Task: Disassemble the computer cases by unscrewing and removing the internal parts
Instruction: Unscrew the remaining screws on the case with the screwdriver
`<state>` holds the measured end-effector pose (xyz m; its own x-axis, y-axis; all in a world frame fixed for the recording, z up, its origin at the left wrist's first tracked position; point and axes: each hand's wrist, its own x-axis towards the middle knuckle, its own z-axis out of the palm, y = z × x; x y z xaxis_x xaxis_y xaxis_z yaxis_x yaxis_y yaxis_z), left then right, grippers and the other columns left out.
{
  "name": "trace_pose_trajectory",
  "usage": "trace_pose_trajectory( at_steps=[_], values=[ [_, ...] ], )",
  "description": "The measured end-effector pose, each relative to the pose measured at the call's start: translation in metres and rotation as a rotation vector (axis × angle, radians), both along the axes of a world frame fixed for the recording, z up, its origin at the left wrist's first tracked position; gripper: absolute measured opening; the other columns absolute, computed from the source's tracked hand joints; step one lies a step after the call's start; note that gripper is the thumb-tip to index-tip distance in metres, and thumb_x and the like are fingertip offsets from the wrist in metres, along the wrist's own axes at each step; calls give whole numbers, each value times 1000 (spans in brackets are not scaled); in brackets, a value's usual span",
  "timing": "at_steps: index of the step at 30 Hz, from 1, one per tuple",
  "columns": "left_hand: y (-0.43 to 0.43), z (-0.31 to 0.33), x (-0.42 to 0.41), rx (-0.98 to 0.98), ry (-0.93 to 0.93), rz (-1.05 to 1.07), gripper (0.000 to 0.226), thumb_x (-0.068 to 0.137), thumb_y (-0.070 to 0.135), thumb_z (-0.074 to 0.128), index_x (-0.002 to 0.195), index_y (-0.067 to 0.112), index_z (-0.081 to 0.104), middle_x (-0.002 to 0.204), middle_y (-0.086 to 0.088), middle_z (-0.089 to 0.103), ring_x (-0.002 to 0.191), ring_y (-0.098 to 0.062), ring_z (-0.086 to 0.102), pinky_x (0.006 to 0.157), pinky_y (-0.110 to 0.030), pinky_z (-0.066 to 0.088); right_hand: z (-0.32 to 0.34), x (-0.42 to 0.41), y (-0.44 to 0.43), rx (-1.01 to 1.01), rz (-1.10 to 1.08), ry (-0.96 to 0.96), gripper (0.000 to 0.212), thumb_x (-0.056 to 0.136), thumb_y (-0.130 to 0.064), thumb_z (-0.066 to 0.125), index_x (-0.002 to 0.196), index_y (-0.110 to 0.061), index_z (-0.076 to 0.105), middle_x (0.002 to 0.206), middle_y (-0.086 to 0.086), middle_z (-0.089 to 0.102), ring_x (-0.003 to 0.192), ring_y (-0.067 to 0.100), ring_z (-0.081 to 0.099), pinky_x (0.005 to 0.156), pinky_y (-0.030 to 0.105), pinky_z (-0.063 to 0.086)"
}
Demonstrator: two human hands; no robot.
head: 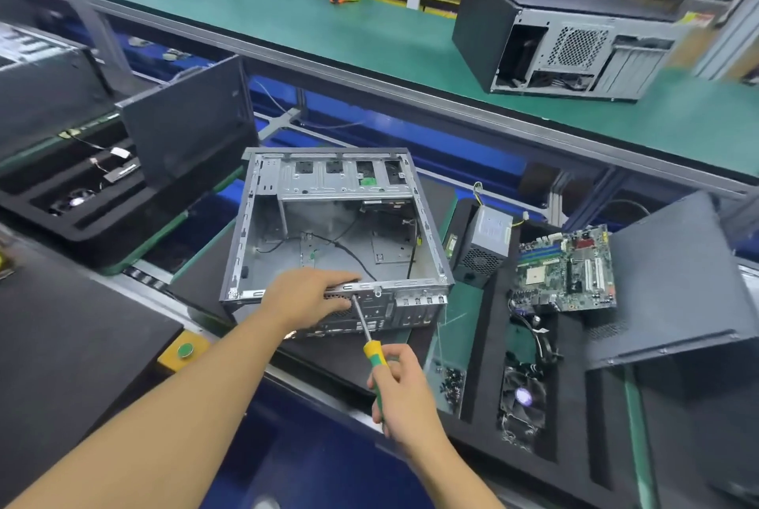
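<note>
- Over on the far left, a black foam tray with cut slots sits low, with a small fan and some thin wires lying in the slots.
- Just right of it, a dark grey flat side panel stands upright.
- Dead centre is the open grey sheet-metal computer case, open side up. A few thin black cables trail across its floor and a drive cage fills the far end.
- I've got the left hand clamped on the case's near rim, fingers over the top edge and thumb down on the rear panel.
- The yellow-and-green-handled screwdriver slants up and left, its tip on the rear panel just under the rim, right beside that thumb.
- The right hand is wrapped tight round the handle.
- Next over, a little pile of dark screws sits in a foam pocket.
- A grey box-shaped power supply stands just beside the case's right wall. Then comes a green motherboard propped at a tilt, with a black cooler fan nearer me.
- Far right, another dark grey panel leans tilted.
- Up top right, a second black-and-grey computer case sits on the green bench, rear towards me.
</note>
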<state>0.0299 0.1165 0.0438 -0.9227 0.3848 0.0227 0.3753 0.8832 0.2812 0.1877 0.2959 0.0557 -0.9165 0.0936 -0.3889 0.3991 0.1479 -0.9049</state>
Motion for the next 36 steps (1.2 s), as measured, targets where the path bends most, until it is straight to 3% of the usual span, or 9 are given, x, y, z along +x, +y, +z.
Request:
trace_pose_trajectory(
  at_steps=[3,7,10,18,22,30,36],
  values=[
    [0,0,1,-6,15,4,49,87,69,55,135,63,44,111,19,70,102,-12,65,55,-16,27,-5,-1,-3,-21,-42,-4,6,103,-27,51,105,-21,53,75,-1,57,46,17,43,38,23,30],
    [0,1,1,-22,9,-1,49,89,69,54,136,63,42,113,19,70,103,-13,65,58,-24,33,-8,0,-5,-41,-70,6,15,103,-37,53,104,-22,54,71,-5,57,45,17,42,38,22,30],
    [0,2,2,-26,15,-7,49,89,70,52,136,63,41,108,19,70,99,-12,65,54,-20,29,-9,0,-8,-61,-80,13,16,102,-39,54,103,-23,55,70,-6,57,45,16,42,38,22,30],
    [-1,2,2,-23,27,-17,49,89,72,49,137,64,40,104,18,71,97,-12,66,51,-19,26,-10,3,-8,-90,-126,-23,6,102,-26,52,106,-22,56,73,-6,59,46,16,41,39,23,28],
    [-1,2,2,-30,25,-20,49,90,71,50,137,63,41,106,17,71,96,-13,66,52,-22,29,-7,2,-8,-86,-122,-19,10,102,-33,54,105,-24,56,74,-4,59,46,16,41,39,23,28],
    [0,4,4,-32,7,3,50,89,69,53,137,61,43,113,18,70,104,-13,65,60,-25,35,-8,2,-13,-83,-148,-20,8,102,-18,49,106,-20,55,75,-3,58,46,18,40,39,23,28],
    [1,5,2,-31,1,3,49,89,69,53,136,61,43,110,18,70,102,-14,64,60,-26,35,-9,4,-15,-105,-150,-27,7,102,-24,52,106,-21,56,73,-4,58,45,17,40,39,22,26]
  ],
)
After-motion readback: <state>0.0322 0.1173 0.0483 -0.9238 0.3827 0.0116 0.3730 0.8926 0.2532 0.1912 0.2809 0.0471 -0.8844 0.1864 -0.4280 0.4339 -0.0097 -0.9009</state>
